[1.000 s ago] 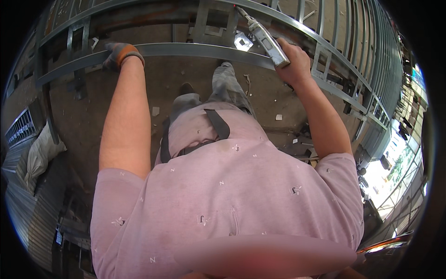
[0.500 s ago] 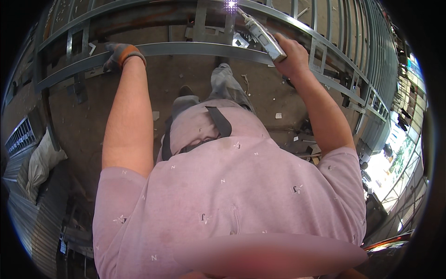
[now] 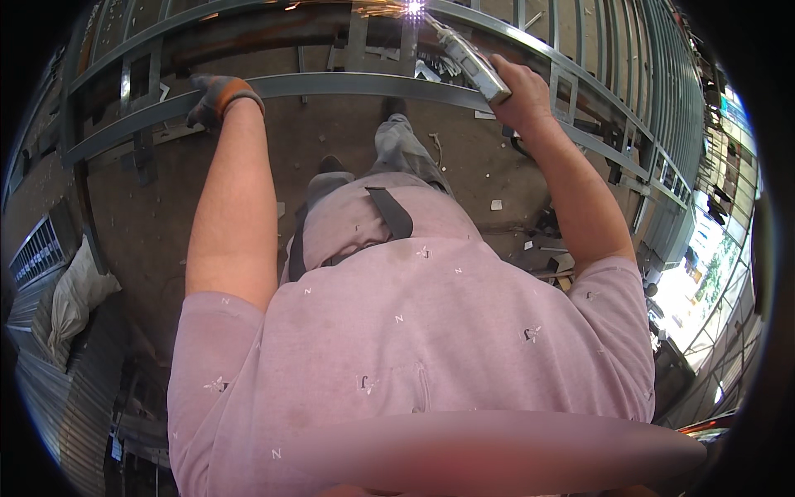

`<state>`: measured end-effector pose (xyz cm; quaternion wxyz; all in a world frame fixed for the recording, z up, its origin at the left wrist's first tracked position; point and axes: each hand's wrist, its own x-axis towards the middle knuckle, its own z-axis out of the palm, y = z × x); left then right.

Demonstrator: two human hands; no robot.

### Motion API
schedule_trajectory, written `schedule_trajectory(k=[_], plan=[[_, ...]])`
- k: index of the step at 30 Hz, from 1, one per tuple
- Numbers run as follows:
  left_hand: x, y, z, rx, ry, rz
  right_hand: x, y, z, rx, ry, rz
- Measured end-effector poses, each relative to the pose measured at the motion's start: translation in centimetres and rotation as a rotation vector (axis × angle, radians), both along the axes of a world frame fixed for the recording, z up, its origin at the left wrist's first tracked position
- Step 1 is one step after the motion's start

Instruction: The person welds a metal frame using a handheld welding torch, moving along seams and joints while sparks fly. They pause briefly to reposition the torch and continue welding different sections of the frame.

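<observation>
My left hand, in a grey and orange glove, is closed on the near steel rail at its left part. In my bare right hand is a pale, boxy welding gun, tilted with its thin nozzle toward the upper left. An intense white-violet spot glows at the nozzle tip, against the metal frame at the top edge. Orange sparks fly leftward from that spot. The glare hides the exact point of contact.
Upright bars line the upper right. Scraps lie on the brown floor. At the left, a whitish sack rests by corrugated sheets. My shoe is under the near rail.
Orange sparks now stream left from the glowing spot, where none showed before. The gun and both hands are almost where they were.
</observation>
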<state>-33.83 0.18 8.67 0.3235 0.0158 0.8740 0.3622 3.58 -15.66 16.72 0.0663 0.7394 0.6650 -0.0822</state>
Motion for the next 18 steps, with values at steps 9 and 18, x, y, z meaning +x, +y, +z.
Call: schedule_trajectory(k=[9,18], plan=[[-0.8,0.2,-2.4,0.007,0.026,-0.031,0.0,-0.2,0.5,-0.018,-0.033,-0.015],[-0.6,0.6,-2.9,0.015,0.072,-0.007,-0.1,-0.3,0.8,-0.028,-0.042,-0.036]])
